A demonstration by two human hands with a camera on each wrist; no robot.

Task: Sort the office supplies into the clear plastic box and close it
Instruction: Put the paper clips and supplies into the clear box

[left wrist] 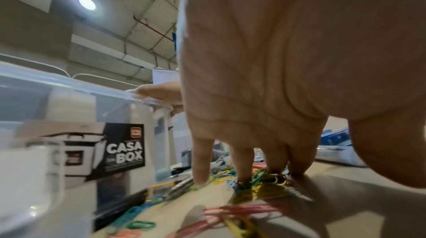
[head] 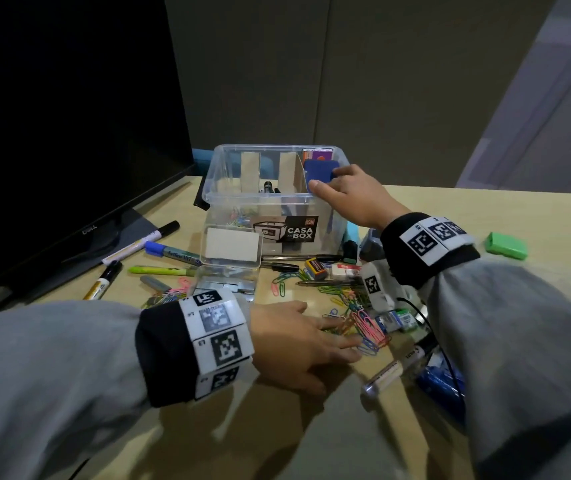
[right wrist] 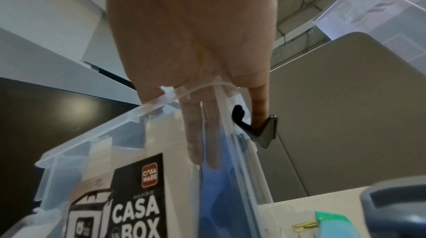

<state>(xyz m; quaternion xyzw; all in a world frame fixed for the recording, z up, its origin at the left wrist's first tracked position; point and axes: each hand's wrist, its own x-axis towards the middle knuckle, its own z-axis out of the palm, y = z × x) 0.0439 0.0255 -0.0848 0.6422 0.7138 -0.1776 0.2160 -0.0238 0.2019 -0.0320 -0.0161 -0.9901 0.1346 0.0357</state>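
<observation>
The clear plastic box (head: 259, 195) stands open at the back of the desk, with cardboard dividers and a few items inside. My right hand (head: 329, 181) reaches over its right end and pinches a flat blue case (head: 320, 171) between thumb and fingers, lowering it inside the wall. Through the box (right wrist: 103, 141) wall in the right wrist view, the blue case (right wrist: 219, 196) shows below my fingers (right wrist: 196, 141). My left hand (head: 342, 341) lies spread on a pile of coloured paper clips (head: 367, 327) in front of the box. Its fingertips (left wrist: 242, 174) press on the clips (left wrist: 253, 187).
A dark monitor (head: 52, 133) fills the left. Markers (head: 138, 242), a highlighter (head: 159, 270), a small clear staple case (head: 230, 247), pens (head: 297, 258) and erasers (head: 317, 268) lie around the box. A green item (head: 507, 245) sits far right and another marker (head: 391, 372) near the front.
</observation>
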